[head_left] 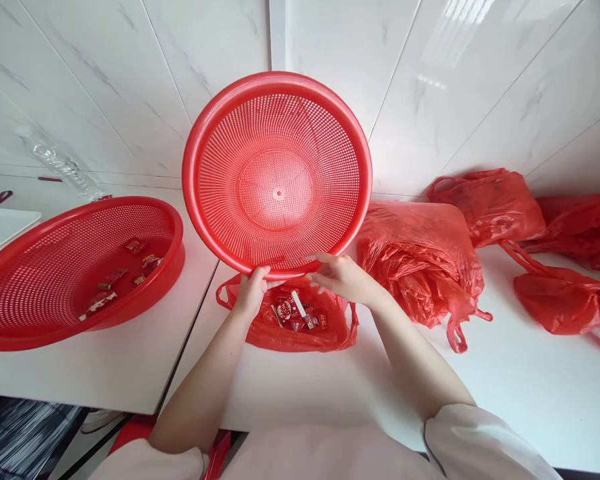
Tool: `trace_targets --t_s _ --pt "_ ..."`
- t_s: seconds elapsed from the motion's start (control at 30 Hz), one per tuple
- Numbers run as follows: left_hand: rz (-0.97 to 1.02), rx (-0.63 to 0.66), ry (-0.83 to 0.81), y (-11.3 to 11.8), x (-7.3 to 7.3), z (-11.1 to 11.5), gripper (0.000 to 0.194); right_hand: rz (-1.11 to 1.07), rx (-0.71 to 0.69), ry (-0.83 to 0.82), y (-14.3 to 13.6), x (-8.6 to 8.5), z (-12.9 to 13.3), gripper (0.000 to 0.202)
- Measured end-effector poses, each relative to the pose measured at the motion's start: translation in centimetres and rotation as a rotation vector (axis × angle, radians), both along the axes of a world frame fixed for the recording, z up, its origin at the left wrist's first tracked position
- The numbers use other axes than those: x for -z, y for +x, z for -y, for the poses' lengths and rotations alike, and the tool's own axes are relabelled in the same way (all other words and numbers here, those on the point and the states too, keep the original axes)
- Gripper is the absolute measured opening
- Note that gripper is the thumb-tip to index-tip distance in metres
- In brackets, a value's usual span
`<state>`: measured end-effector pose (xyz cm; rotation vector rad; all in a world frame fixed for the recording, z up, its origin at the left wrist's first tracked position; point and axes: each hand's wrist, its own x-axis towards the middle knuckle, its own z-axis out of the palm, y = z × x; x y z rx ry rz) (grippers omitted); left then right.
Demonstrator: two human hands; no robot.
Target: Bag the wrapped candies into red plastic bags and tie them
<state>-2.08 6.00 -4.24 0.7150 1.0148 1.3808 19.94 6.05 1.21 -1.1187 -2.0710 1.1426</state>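
A large red mesh basket (279, 193) is tilted up on its edge, its inside facing me, with nothing visible in it. My left hand (253, 291) grips its lower rim, thumb on the front. My right hand (341, 277) is at the lower right rim, its fingers apart and partly stretched toward the basket's inside. Below the rim, an open red plastic bag (300, 342) lies on the white table (300, 387). It holds several small wrapped sweets (295, 311), mostly red, and one white stick-shaped packet (299, 303).
At the left, another red basket (173, 267) holds several wrapped sweets. Behind it lies a clear plastic bottle (65, 167). A stack of red bags (420, 247) and filled, tied bags (557, 300) lie right. A tiled wall (430, 87) stands behind.
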Motion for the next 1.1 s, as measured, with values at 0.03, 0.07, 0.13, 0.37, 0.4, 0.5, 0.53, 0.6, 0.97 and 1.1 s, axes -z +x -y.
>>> trace_targets --t_s 0.03,0.07,0.13,0.37,0.4,0.5,0.53,0.6,0.97,1.1 --pt "0.012 -0.017 0.001 0.0 0.0 0.0 0.031 0.053 0.028 0.023 0.3 -0.3 0.1 0.046" --pt "0.021 -0.024 0.01 -0.1 0.0 0.0 0.034 0.102 0.053 0.054 0.5 -0.6 0.2 0.05" --pt "0.031 -0.021 0.036 -0.3 -0.1 -0.1 0.035 0.195 0.106 0.133 1.0 -1.0 0.4 0.055" --pt "-0.034 0.116 0.134 -1.5 0.0 -0.2 0.034 0.149 0.326 0.408 1.1 -1.0 0.2 0.026" --pt "-0.071 0.158 0.17 -1.9 -0.2 -0.2 0.039 0.118 0.379 0.447 1.2 -1.0 0.1 0.026" --pt "-0.365 0.168 0.352 -3.7 -1.4 -0.1 0.053 0.068 0.591 0.565 2.1 -1.4 -0.2 0.03" --pt "-0.547 0.09 0.429 -4.6 -2.0 0.0 0.05 0.062 0.655 0.597 2.5 -1.6 -0.3 0.031" --pt "-0.988 -0.201 0.538 -6.4 -3.3 0.3 0.034 0.055 0.753 0.648 3.5 -2.0 -0.3 0.032" --pt "-1.55 -0.862 0.168 -12.6 -2.1 0.6 0.02 -0.034 1.033 0.697 8.0 -3.6 -0.2 0.035" --pt "-1.218 -0.652 0.341 -14.6 -1.1 0.1 0.02 -0.053 1.062 0.689 8.6 -3.8 -0.1 0.033"
